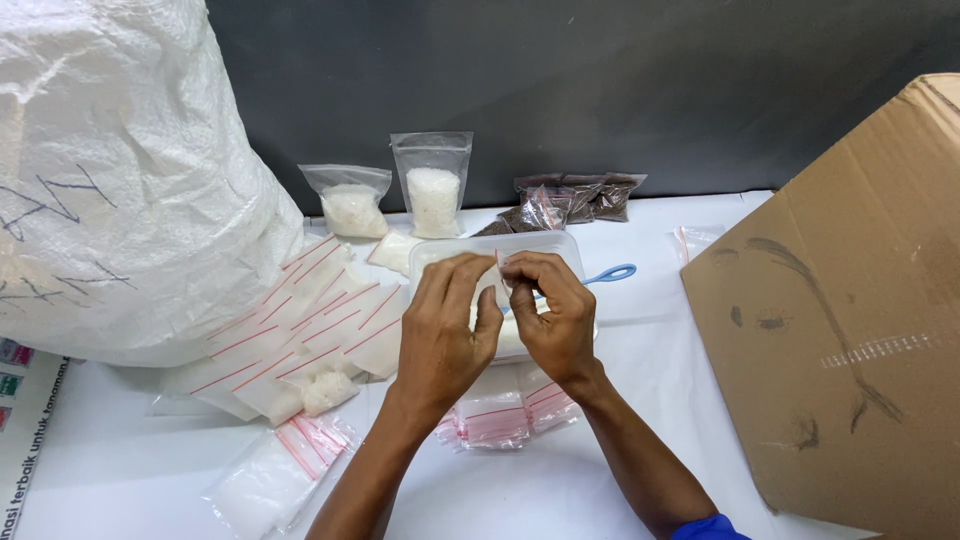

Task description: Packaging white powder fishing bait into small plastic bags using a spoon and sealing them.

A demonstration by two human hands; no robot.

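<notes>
Left hand: our left hand [447, 335] hovers above the clear plastic tub [545, 246], fingers bent narrow, the tips pinching one edge of a small zip bag [499, 272].
Right hand: our right hand [553, 312] meets it from the other side, thumb and forefinger closed on the same bag's top strip.
Where the bag is: it sits between both sets of fingertips, just over the tub's open mouth; most of it is hidden behind the fingers.
How it handles: we judge it very light, thin, limp and a little slippery; it will crumple rather than break.
Where to hold: the stiffer sealing strip at the mouth seems the surest grip, one pinch on each side.
In the tub: a blue-handled scoop [611, 272] pokes out over the right rim.
To the left: a fan of empty red-striped zip bags [300, 320] lies beside a big white woven sack [120, 170].
Behind: two filled bags of white granules [433, 195] stand upright, dark-filled packets [570, 200] near them.
To the right: a cardboard box [850, 320] leans in.
</notes>
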